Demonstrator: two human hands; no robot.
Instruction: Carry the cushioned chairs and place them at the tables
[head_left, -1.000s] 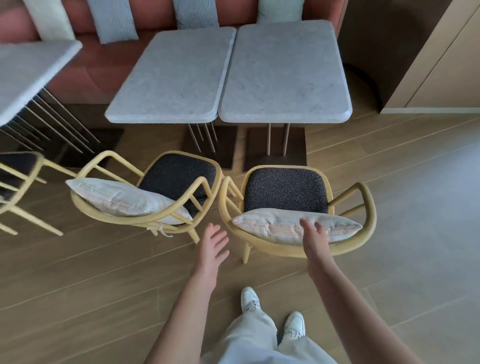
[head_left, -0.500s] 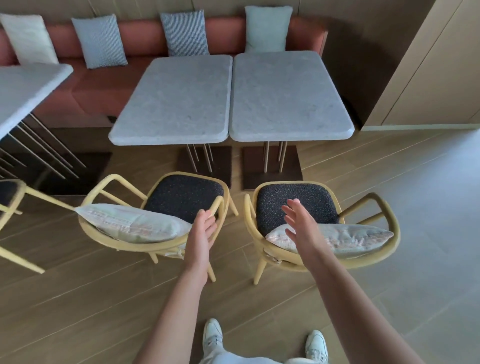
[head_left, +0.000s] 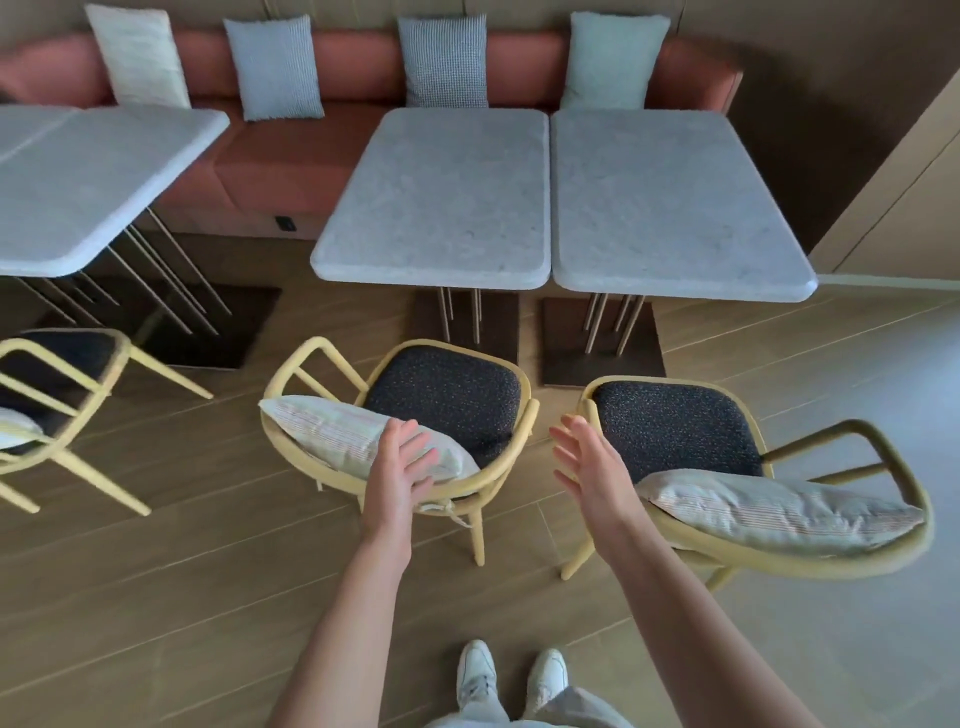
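Facing their benches (head_left: 436, 208): two cushioned chairs (head_left: 447, 395), backs nearest; left hand (head_left: 400, 467) and right hand (head_left: 587, 467) splayed, holding nothing.

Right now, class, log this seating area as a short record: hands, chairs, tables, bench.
left hand: open, over the striped pillow on the middle yellow-framed chair
right hand: open, fingers spread, holding nothing
right yellow-framed chair: black seat, own pillow at the back
grey stone tables: two pushed together, a third at left
red bench: four cushions
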